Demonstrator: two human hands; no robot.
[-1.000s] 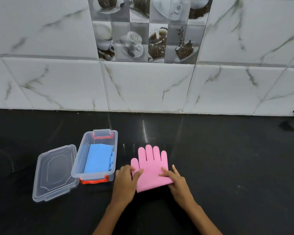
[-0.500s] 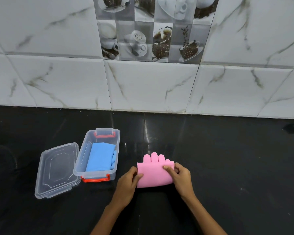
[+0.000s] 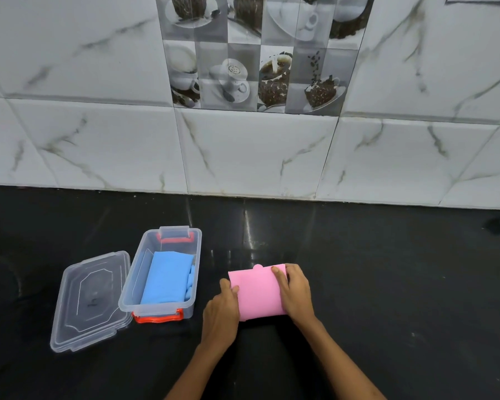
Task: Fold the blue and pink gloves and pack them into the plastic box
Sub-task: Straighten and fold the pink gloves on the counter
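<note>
A folded pink glove point(image 3: 257, 294) is pressed flat on the black bench point(image 3: 387, 284) between the left hand point(image 3: 221, 311) and right hand point(image 3: 296, 290), both resting open-palmed on its edges.

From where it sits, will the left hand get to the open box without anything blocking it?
Probably yes. The left hand rests on the pink glove, just right of the plastic box, with bare counter between. The box is open, its lid lying beyond it.
</note>
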